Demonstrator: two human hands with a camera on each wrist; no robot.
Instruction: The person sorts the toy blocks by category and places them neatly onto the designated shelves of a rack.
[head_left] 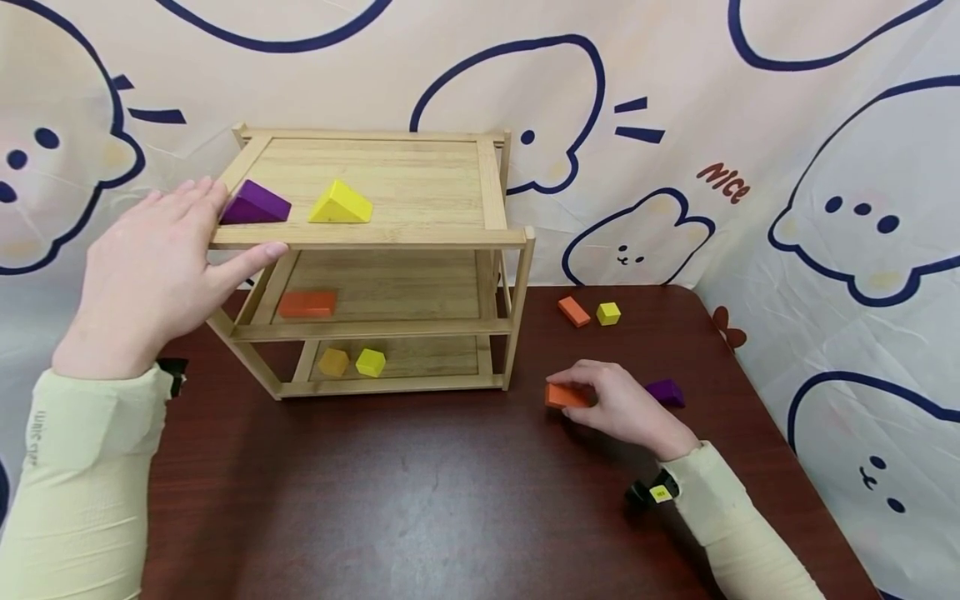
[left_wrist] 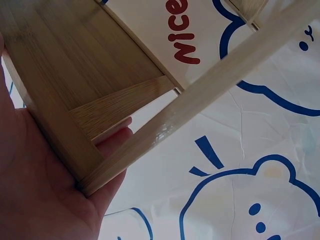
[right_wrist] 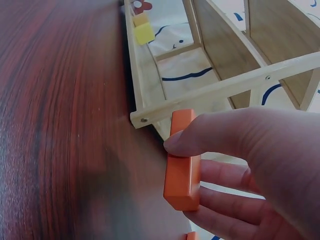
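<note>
My left hand [head_left: 150,267] rests on the front left corner of the wooden shelf [head_left: 420,237], fingers stretched along the left side and thumb lying by the front edge. The left wrist view shows the palm against the corner of the wood. Above the table at right, my right hand [head_left: 618,402] pinches an orange rectangular block [right_wrist: 181,182] between thumb and fingers, to the right of the shelf. A purple wedge block [head_left: 255,203] and a yellow wedge block [head_left: 341,204] sit on the top board. Another purple block [head_left: 665,392] lies behind my right wrist, partly hidden.
On the middle board lies an orange block [head_left: 307,304]. The bottom board holds an orange-yellow block [head_left: 333,362] and a yellow block [head_left: 371,362]. Further back on the dark table [head_left: 420,492] are an orange block [head_left: 573,312] and a yellow cube [head_left: 608,313]. Printed cloth hangs behind.
</note>
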